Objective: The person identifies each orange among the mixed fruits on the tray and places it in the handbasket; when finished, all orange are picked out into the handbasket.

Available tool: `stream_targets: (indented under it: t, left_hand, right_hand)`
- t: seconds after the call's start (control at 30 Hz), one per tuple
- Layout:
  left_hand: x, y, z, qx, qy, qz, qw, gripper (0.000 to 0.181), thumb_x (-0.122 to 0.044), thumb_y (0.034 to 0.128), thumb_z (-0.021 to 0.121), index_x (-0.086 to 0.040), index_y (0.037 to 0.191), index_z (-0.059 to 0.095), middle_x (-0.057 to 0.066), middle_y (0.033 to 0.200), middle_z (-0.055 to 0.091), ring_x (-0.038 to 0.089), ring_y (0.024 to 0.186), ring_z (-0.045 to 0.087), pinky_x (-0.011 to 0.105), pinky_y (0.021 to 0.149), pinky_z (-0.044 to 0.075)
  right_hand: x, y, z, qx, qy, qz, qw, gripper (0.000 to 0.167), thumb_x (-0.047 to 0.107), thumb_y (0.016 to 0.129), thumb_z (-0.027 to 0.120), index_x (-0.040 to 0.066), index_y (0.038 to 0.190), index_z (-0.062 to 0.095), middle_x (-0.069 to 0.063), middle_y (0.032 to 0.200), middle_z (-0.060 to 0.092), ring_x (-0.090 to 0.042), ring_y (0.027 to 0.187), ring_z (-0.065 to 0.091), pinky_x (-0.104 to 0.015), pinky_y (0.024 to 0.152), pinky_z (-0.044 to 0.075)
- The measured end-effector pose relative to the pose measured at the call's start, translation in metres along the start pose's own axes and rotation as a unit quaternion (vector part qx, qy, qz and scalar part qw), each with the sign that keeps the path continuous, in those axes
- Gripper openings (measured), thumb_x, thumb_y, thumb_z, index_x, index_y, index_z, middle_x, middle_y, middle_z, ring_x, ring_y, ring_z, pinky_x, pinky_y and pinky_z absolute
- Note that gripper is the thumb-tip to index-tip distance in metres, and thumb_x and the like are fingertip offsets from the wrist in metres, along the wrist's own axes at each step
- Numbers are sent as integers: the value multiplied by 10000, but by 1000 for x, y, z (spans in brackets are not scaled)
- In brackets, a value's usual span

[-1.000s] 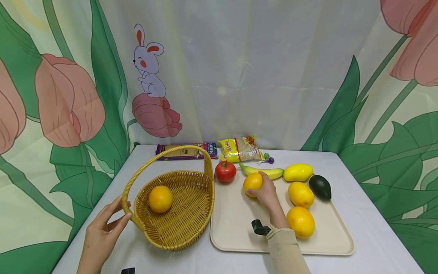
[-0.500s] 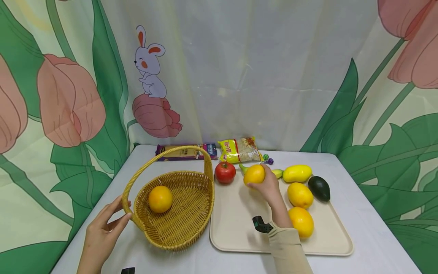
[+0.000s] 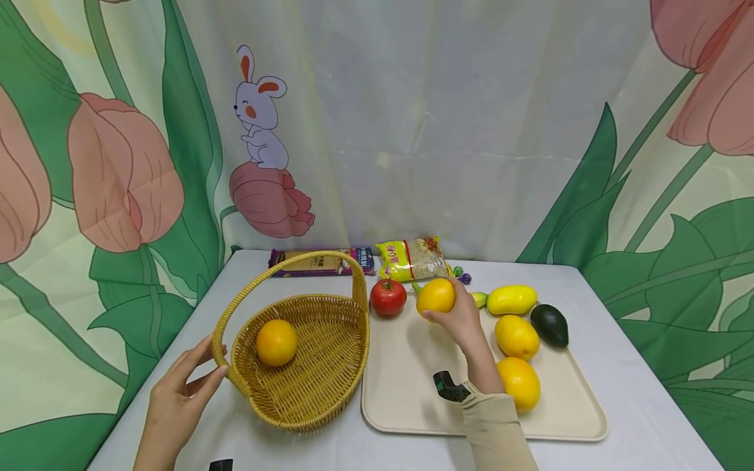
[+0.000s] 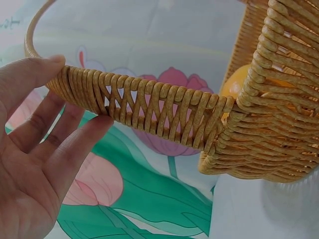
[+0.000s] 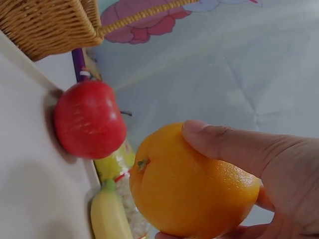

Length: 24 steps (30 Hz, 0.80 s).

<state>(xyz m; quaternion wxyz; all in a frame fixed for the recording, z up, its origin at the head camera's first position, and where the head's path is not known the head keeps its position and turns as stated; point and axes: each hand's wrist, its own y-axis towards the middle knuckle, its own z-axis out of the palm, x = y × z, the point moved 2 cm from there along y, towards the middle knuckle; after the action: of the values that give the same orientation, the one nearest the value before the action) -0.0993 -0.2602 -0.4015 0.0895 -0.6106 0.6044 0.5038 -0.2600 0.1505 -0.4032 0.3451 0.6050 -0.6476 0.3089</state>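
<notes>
1. Right hand: holding the held orange, thumb on one side, fingers wrapped round the other. Stem end uncovered in the right wrist view.
2. Held orange is up off the tray, above its far-left part, near the far edge. In the head view it overlaps the banana.
3. Left hand: pinching the handle of the basket low on its left side, thumb and fingertips on opposite edges of the strip. Palm not touching it.
4. Basket sits on the left half of the counter, just beside the tray's left edge. Can't tell if they touch. Second orange inside, against the left wall.
5. Tray's far-left corner: red fruit. Banana runs along the far edge, middle hidden by the right hand.
6. Far-right part of tray: long yellow fruit, dark green avocado at the right edge.
7. Right side of tray: upper yellow fruit, then lower yellow fruit nearer the near edge, partly behind the right sleeve.
8. Counter's far edge: purple packet behind the handle, yellow packet to its right, two small wrapped candies beside that.
</notes>
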Motion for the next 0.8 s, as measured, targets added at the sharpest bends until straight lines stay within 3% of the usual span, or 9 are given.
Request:
stream_targets:
  t: [0.5, 0.8]
  left_hand:
    - [-1, 2, 0, -4, -12, 38, 10000, 611, 50, 782, 712, -168, 1329, 551, -311, 1024, 541, -194, 983, 505, 13, 707, 512]
    - [-1, 1, 0, 48, 120, -93, 9999, 599, 6, 804, 711, -189, 1343, 536, -338, 1021, 522, -219, 975, 488, 6, 696, 507]
  right_hand:
    - [18, -9, 5, -13, 68, -320, 9995, 911, 165, 753, 790, 136, 1486, 250, -220, 1427, 376, -385, 1216, 435, -570, 1018, 441]
    - [29, -18, 9, 36, 6, -384, 9993, 919, 200, 750, 796, 148, 1487, 250, -201, 1408, 391, -370, 1198, 445, -564, 987, 470]
